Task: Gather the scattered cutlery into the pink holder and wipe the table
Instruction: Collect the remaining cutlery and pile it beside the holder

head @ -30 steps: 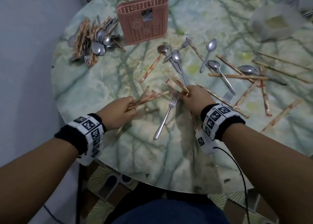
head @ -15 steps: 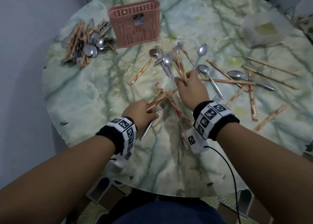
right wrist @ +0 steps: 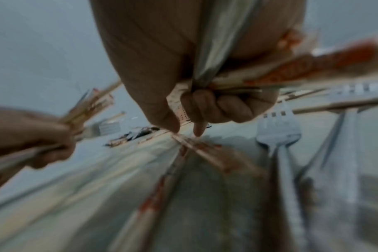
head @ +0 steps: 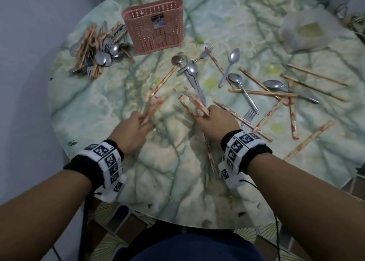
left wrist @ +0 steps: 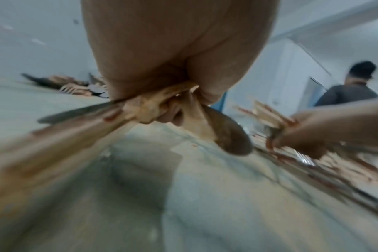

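Head view: half a second ago the left hand (head: pixel 131 131) gripped its chopsticks low beside a fork and the right hand (head: pixel 216 120) held its bundle up near the spoons in the middle. Now the left hand has lifted clear toward the left, its fingers clenched round a blurred bunch of chopsticks (head: pixel 151 107) pointing at the far edge, and the right hand has dropped back toward the near edge, closed on its own chopsticks (head: pixel 190 104). The fork that lay by the left hand no longer shows there. The holder (head: pixel 155 26) stands upright near the far left edge, as before, with a heap of cutlery (head: pixel 96 53) just left of it. Spoons (head: pixel 233 57), forks and stained chopsticks stay scattered across the middle and right of the round, green-veined marble surface (head: pixel 177 181), which carries yellow smears and dark specks by the near edge. A pale bag (head: pixel 308 33) lies at the far right edge. A grey wall stands to the left.

Left wrist view: the left hand (left wrist: pixel 173 59) grips chopsticks together with a metal handle; all is blurred. The right hand (left wrist: pixel 326 131) shows at right with its bundle. Behind it a person (left wrist: pixel 345 90) in a grey top stands in a pale room.

Right wrist view: the right hand (right wrist: pixel 205 76) holds chopsticks and a metal handle in curled fingers, thumb and forefinger pointing down at a stained chopstick (right wrist: pixel 196 146) on the surface. A fork (right wrist: pixel 278 136) lies just right of it.
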A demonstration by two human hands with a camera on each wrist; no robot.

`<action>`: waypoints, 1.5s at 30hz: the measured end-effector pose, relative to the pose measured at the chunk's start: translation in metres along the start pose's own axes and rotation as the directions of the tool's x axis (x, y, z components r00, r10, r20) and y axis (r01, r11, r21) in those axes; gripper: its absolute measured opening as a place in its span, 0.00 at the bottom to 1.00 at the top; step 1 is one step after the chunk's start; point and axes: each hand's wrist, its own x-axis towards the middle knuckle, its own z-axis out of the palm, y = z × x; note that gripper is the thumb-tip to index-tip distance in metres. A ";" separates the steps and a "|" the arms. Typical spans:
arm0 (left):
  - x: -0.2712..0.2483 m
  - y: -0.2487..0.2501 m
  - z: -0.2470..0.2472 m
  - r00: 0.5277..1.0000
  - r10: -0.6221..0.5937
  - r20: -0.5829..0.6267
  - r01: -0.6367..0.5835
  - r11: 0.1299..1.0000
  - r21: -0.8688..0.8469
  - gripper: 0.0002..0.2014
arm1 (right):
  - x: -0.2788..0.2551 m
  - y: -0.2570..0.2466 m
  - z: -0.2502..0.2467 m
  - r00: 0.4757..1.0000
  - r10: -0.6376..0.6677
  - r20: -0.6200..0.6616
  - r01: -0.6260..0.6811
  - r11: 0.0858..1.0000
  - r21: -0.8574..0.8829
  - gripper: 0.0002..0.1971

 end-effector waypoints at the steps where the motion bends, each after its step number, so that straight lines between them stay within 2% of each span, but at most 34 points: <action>1: 0.000 -0.002 -0.003 0.998 -0.028 -0.047 0.025 0.997 -0.077 0.13 | 0.001 0.003 0.001 0.999 -0.022 0.023 0.024 0.996 -0.088 0.18; 2: 0.000 -0.002 -0.004 0.995 -0.039 -0.088 0.027 0.990 -0.139 0.13 | 0.002 0.004 0.002 0.998 -0.039 0.052 0.047 0.986 -0.157 0.15; 4: -0.005 0.005 -0.002 0.993 -0.013 -0.118 -0.009 0.983 -0.185 0.16 | 0.003 0.005 0.002 0.996 -0.053 0.073 0.065 0.982 -0.180 0.12; 8: -0.016 0.030 0.017 0.994 0.047 -0.099 -0.067 0.976 -0.205 0.22 | 0.005 -0.003 -0.005 0.998 -0.055 -0.024 0.055 0.999 -0.004 0.13; 11: -0.021 0.051 0.035 0.994 0.072 -0.080 -0.092 0.957 -0.276 0.16 | 0.000 -0.002 -0.021 0.996 -0.011 -0.089 0.026 0.985 0.170 0.09; 13: -0.022 0.064 0.046 0.996 0.048 -0.081 -0.070 0.955 -0.289 0.10 | -0.004 0.004 -0.030 0.993 0.027 -0.113 -0.004 0.981 0.196 0.09; 14: -0.021 0.071 0.051 0.996 0.032 -0.081 -0.055 0.953 -0.297 0.11 | -0.005 0.008 -0.032 0.993 0.048 -0.108 -0.027 0.981 0.192 0.10; 16: -0.011 0.082 0.059 0.997 0.005 -0.073 -0.025 0.958 -0.285 0.17 | -0.009 0.017 -0.033 0.992 0.090 -0.085 -0.075 0.983 0.168 0.11; 19: 0.007 0.099 0.065 0.999 -0.019 -0.038 0.013 0.988 -0.152 0.23 | -0.017 0.031 -0.028 0.989 0.127 -0.081 -0.117 0.986 0.117 0.14; 24: 0.024 0.116 0.074 1.000 0.017 0.024 -0.016 0.999 -0.028 0.21 | -0.036 0.050 -0.018 0.991 0.130 -0.041 -0.132 0.990 -0.043 0.18; 28: 0.033 0.112 0.071 0.997 0.002 0.080 0.002 0.999 -0.055 0.13 | -0.040 0.055 -0.015 0.991 0.137 -0.008 -0.137 0.985 -0.106 0.13; 30: 0.035 0.105 0.065 0.996 -0.011 0.093 0.017 0.998 -0.067 0.14 | -0.038 0.053 -0.014 0.993 0.116 0.021 -0.112 0.985 -0.132 0.10; 33: 0.035 0.091 0.052 0.997 -0.032 0.064 0.037 0.996 -0.084 0.13 | -0.036 0.044 -0.015 0.994 0.099 0.049 -0.091 0.985 -0.145 0.09; 36: 0.032 0.070 0.040 0.997 -0.076 -0.020 0.074 0.992 -0.101 0.17 | -0.034 0.039 -0.019 0.995 0.094 0.037 -0.088 0.984 -0.155 0.10; 40: 0.030 0.049 0.030 0.994 -0.075 -0.084 0.064 0.989 -0.133 0.16 | -0.036 0.041 -0.025 0.986 0.155 0.057 -0.143 0.974 -0.176 0.22; 43: 0.030 0.044 0.027 0.992 -0.074 -0.102 0.058 0.988 -0.143 0.15 | -0.037 0.044 -0.029 0.981 0.171 0.091 -0.141 0.952 -0.270 0.20; 45: 0.030 0.045 0.027 0.992 -0.072 -0.104 0.056 0.987 -0.151 0.15 | -0.037 0.042 -0.029 0.981 0.164 0.101 -0.131 0.953 -0.273 0.21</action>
